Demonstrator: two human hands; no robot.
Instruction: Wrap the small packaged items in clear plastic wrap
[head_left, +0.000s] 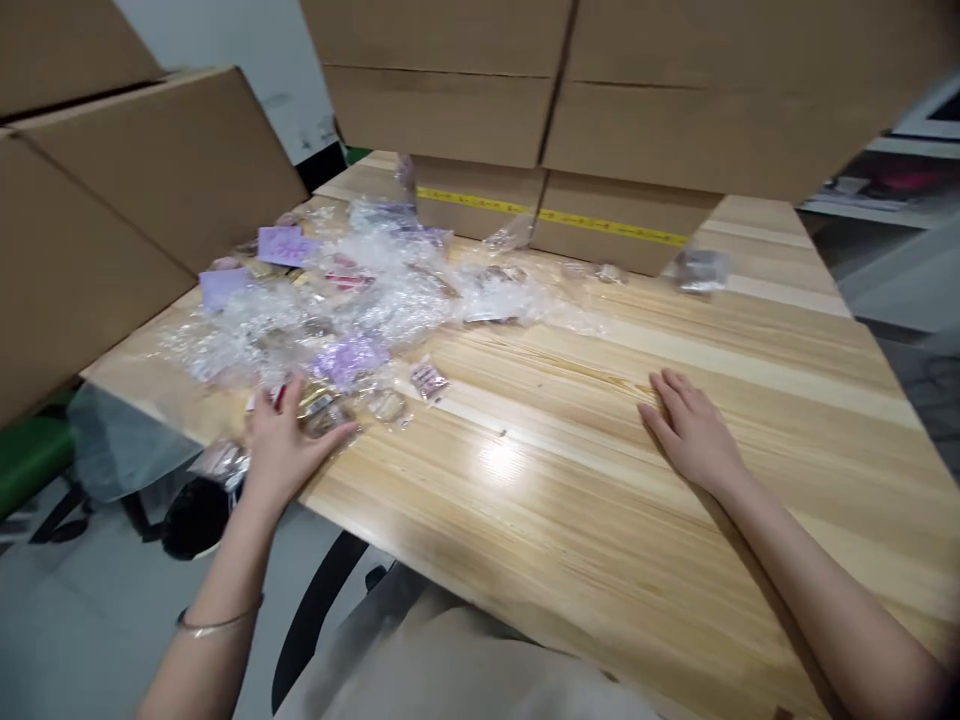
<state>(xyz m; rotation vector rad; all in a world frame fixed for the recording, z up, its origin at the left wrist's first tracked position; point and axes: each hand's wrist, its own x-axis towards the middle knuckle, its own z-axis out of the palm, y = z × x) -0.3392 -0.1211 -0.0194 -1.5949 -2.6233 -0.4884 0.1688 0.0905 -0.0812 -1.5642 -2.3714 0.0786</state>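
Observation:
My left hand (pixel 289 440) is at the near left edge of the table, thumb and fingers spread, touching the near side of a heap of clear plastic packets (pixel 375 300). Beside its fingers lie a purple packet (pixel 351 360) and a small clear bag with brownish contents (pixel 388 405). A small packet with pinkish print (pixel 429 379) sits a little apart, to the right. My right hand (pixel 690 425) rests flat on the bare wood with nothing in it. What exactly is under the left fingers is partly hidden.
Large cardboard boxes (pixel 442 110) stand across the back, one with a yellow measuring tape (pixel 607 224). Another carton (pixel 150 180) borders the left side. A small clear packet (pixel 701 271) lies at the back right. Below the left edge stands a black-lined bin (pixel 196 515).

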